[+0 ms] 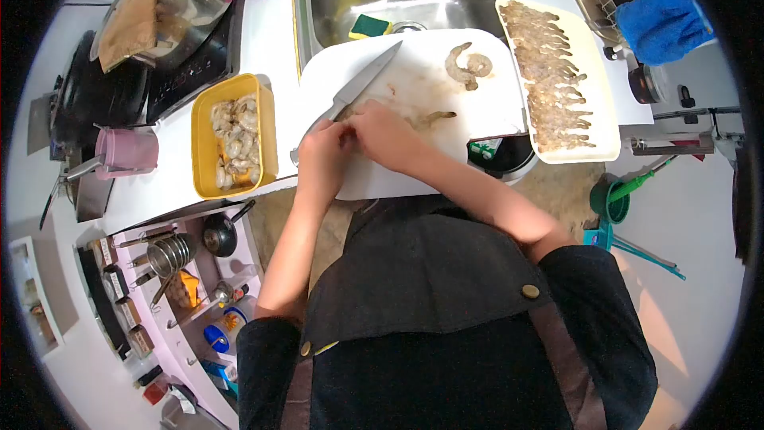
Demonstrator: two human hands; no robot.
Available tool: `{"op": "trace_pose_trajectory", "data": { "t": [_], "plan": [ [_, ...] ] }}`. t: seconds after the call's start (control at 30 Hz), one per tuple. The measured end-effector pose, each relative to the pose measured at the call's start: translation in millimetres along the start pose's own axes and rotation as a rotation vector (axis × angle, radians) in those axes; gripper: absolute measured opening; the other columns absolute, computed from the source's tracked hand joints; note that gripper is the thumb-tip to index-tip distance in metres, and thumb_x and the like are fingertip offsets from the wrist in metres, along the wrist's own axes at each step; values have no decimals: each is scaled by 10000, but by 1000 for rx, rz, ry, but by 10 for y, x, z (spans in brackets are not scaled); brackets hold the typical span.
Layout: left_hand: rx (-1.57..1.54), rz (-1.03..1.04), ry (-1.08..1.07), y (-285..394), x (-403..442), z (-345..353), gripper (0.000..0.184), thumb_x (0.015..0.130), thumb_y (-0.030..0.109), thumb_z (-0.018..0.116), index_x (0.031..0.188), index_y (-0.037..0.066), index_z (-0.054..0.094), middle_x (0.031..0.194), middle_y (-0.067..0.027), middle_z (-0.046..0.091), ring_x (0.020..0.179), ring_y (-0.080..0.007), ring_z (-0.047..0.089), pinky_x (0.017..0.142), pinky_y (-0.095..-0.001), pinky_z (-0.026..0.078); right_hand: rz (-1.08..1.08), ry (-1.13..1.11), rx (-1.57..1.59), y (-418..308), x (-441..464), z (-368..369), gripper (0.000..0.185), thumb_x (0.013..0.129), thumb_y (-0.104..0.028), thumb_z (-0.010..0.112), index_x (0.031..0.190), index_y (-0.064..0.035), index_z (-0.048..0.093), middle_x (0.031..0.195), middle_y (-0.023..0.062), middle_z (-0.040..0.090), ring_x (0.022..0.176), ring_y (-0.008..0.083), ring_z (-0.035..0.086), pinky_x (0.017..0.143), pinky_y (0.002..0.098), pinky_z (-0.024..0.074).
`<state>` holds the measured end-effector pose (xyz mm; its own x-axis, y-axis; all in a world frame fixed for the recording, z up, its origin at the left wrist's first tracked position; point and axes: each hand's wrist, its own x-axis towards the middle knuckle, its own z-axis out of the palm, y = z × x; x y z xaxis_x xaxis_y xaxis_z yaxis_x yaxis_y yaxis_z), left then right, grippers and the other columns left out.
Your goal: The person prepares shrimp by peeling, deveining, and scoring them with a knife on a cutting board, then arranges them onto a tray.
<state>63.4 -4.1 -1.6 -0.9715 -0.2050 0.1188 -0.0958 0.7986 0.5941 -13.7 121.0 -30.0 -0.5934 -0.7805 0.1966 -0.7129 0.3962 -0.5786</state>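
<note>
My left hand (323, 147) and my right hand (383, 134) meet over the left part of the white cutting board (430, 167). Both sets of fingers are closed and pressed together; what they pinch is hidden behind them. A knife (360, 87) lies slantwise on the board just beyond my hands, its handle running past my left hand. Beside my right wrist a shrimp (434, 119) lies on the board, partly covered by the hand. Two curled shrimp (461, 68) rest near the board's far right corner. Wet brownish smears mark the surface between them.
Left of the board, a yellow container (268, 143) holds peeled shrimp. On the right, a cream tray (602, 111) carries rows of unpeeled shrimp. Behind the board is a steel sink (446, 0) with a sponge (370, 27). A dark bin (509, 161) stands under the board's right edge.
</note>
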Motion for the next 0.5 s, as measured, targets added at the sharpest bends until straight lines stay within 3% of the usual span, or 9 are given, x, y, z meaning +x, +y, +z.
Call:
{"op": "trace_pose_trajectory", "data": {
  "t": [0.13, 0.23, 0.33, 0.43, 0.5],
  "plan": [
    [77, 32, -8, 9, 24, 11, 131, 804, 55, 608, 892, 26, 700, 826, -169, 625, 743, -347, 620, 679, -404, 503, -23, 62, 27, 6, -16, 46, 121, 762, -38, 570, 845, -19, 655, 855, 164, 623, 919, 348, 578, 797, 452, 495],
    [45, 31, -60, -46, 127, -67, 129, 802, 56, 594, 881, 26, 691, 832, -166, 621, 740, -353, 614, 686, -416, 503, -23, 256, 158, 110, -116, -18, 70, 734, -11, 623, 799, -20, 644, 869, 141, 606, 910, 338, 553, 793, 416, 463],
    [-188, 97, -43, 69, 203, -29, 131, 782, 60, 599, 874, 26, 686, 830, -164, 623, 744, -354, 612, 688, -425, 498, 83, 268, 101, 259, -224, -208, 62, 726, -19, 628, 788, -12, 631, 854, 140, 597, 901, 338, 562, 795, 416, 467],
    [-5, 195, -162, 34, 309, 50, 143, 758, 53, 611, 875, 22, 687, 826, -162, 631, 754, -340, 618, 695, -412, 495, 50, 118, 94, 290, -215, -220, 56, 724, -22, 626, 777, -4, 620, 840, 140, 597, 889, 338, 569, 786, 420, 474],
    [0, 146, -198, 12, 333, 56, 139, 766, 71, 641, 889, 40, 699, 840, -154, 643, 753, -323, 633, 702, -393, 503, 37, 143, 103, 307, -204, -165, 55, 718, -14, 617, 772, -4, 616, 825, 137, 596, 880, 334, 570, 773, 420, 477]
  ]
}}
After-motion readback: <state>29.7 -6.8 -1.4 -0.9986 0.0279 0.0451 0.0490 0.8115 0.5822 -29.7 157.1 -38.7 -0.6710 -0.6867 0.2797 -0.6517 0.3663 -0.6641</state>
